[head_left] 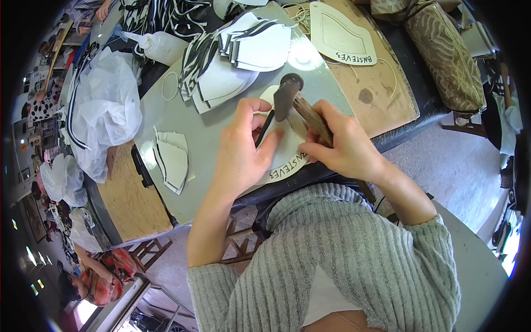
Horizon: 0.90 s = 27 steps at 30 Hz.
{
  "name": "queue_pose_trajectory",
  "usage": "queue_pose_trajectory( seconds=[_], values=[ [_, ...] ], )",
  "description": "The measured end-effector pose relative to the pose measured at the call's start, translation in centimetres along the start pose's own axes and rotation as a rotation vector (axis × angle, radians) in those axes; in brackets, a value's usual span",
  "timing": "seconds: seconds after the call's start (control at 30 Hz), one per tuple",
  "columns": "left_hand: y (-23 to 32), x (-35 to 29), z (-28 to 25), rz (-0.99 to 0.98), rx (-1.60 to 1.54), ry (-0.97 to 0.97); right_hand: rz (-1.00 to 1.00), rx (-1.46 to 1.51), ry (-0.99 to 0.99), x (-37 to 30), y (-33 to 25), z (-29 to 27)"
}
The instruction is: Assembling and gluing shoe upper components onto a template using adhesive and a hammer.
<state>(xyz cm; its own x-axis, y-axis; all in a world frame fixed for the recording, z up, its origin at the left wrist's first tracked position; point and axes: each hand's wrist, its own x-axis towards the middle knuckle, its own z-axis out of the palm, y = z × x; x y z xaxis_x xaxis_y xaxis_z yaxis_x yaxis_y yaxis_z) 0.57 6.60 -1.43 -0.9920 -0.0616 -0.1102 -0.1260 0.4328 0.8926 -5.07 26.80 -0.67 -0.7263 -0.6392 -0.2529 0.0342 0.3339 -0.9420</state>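
My right hand [349, 141] is closed round the wooden handle of a hammer [285, 100], whose dark metal head hangs over the work near the board's front edge. Between the fingers and thumb of my left hand [241, 146] is a black strip [265, 128], part of a piece mostly hidden by the hand. Beneath both hands lies a cream, curved template [285, 170] with hand lettering along its edge. Farther back, overlapping stacks of white, black-edged shoe-upper pieces [224, 83] cover the grey board [207, 146]. A few more white pieces [173, 165] rest to the left.
A white squeeze bottle [161, 47] lies behind the stacks, beside black strips [160, 16]. Clear plastic bags [105, 102] bulge at the left. Another cream template [343, 36] lies on brown board [381, 102] at right, near a patterned bag [448, 58]. A person [108, 274] sits at lower left.
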Motion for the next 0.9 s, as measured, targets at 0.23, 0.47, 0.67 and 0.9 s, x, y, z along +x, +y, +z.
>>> queue_pose_trajectory(
  seconds=[0.23, 0.47, 0.67, 0.9],
  values=[
    [0.3, -0.9, 0.0, -0.016, 0.147, 0.025, -0.106, -0.424, 0.114, 0.8, -0.6, 1.6],
    [0.9, -2.5, -2.5, -0.153, 0.003, 0.091, -0.087, -0.419, 0.101, 0.8, -0.6, 1.5],
    [1.0, -2.4, -2.9, -0.166, 0.094, 0.027, -0.103, -0.453, 0.074, 0.9, -0.6, 1.4],
    [1.2, -2.8, -2.4, -0.063, 0.37, -0.027, -0.107, -0.485, 0.064, 0.9, -0.9, 1.5]
  ],
)
